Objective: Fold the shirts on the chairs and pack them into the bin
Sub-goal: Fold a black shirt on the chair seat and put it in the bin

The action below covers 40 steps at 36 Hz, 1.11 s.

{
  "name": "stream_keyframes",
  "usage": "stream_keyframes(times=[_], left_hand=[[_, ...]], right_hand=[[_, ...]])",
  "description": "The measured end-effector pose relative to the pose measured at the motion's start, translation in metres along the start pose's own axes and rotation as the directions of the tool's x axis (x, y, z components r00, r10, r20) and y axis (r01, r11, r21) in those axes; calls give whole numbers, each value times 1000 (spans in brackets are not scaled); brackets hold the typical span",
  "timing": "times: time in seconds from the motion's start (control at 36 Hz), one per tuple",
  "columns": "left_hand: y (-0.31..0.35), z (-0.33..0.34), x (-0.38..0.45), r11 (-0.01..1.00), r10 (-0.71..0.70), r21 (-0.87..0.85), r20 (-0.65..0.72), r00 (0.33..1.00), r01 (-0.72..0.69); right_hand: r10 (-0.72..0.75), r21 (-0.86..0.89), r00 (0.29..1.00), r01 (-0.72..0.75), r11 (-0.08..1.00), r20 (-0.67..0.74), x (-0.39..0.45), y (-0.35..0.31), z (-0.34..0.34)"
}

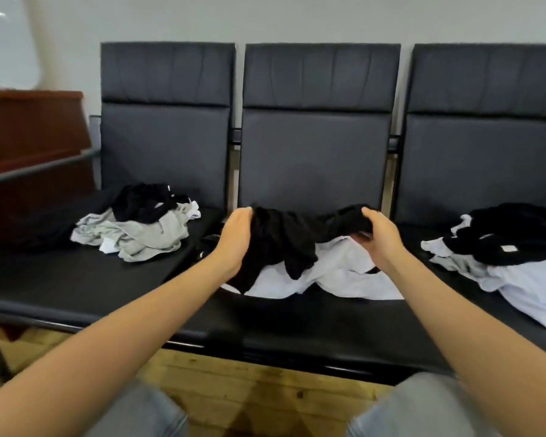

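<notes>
I've got both hands on the black shirt (284, 241), atop the white shirt (338, 272) on the middle chair (312, 152): left hand (237, 238) and right hand (375, 234) fingers curled round its ends. Best lift & shake flat, w/ shoulders found, before folding. No bin in view.

Both bare forearms reach forward and converge, the left hand (237, 238) and the right hand (379, 235) each with fingers curled in a grip on dark cloth, thumbs up, wrists level.
</notes>
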State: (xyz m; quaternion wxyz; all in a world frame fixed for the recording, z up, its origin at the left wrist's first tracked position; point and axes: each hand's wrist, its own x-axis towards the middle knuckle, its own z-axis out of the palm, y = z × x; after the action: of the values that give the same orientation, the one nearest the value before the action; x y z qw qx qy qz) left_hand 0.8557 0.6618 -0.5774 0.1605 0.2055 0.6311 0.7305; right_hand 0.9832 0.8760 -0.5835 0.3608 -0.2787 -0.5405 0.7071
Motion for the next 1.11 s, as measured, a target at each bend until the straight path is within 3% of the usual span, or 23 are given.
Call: stream_keyframes(times=[0.06, 0.17, 0.33, 0.42, 0.56, 0.75, 0.81, 0.86, 0.92, 0.97, 1.03, 1.11], left_hand=[[38, -2, 10, 956, -109, -283, -87, 990, 80], [111, -9, 26, 962, -6, -266, -238, 971, -60], [183, -8, 41, 871, 22, -478, -200, 980, -117], [193, 6, 45, 878, 55, -463, -153, 987, -121], [154, 9, 74, 962, -53, -271, -179, 982, 3], [57, -11, 108, 982, -189, -62, -172, 967, 181], [30, -23, 118, 981, -129, 115, -230, 965, 159], [7, -30, 120, 869, 22, 479, -286, 958, 123], [-8, -25, 113, 631, 214, 774, -225, 951, 41], [-18, -2, 102, 442, 423, 882, -43, 905, -165], [-27, 28, 92, 390, 500, 836, 161, 851, -387], [-41, 82, 75, 412, 365, 743, 396, 842, -528]], right_hand=[[-15, 86, 999, 18, 996, -36, 5, -33, 5], [-87, 182, 994, 97, 979, -61, 10, -102, 15], [-84, 323, 981, 137, 936, -174, 27, -165, 19], [-75, 335, 976, 142, 931, -204, 32, -169, 19], [-26, 314, 987, 76, 946, -161, 46, -129, 19], [111, -59, 994, -112, 992, -16, 65, -39, -2], [155, -163, 988, -154, 975, -2, 61, -17, -9], [151, -207, 986, -161, 965, -64, 60, 1, -19], [144, -175, 973, -176, 969, -181, 57, 20, -34], [136, -183, 948, -195, 964, -289, 52, 41, -52], [128, -250, 937, -216, 944, -324, 46, 57, -66], [130, -381, 955, -229, 896, -268, 39, 64, -75]])
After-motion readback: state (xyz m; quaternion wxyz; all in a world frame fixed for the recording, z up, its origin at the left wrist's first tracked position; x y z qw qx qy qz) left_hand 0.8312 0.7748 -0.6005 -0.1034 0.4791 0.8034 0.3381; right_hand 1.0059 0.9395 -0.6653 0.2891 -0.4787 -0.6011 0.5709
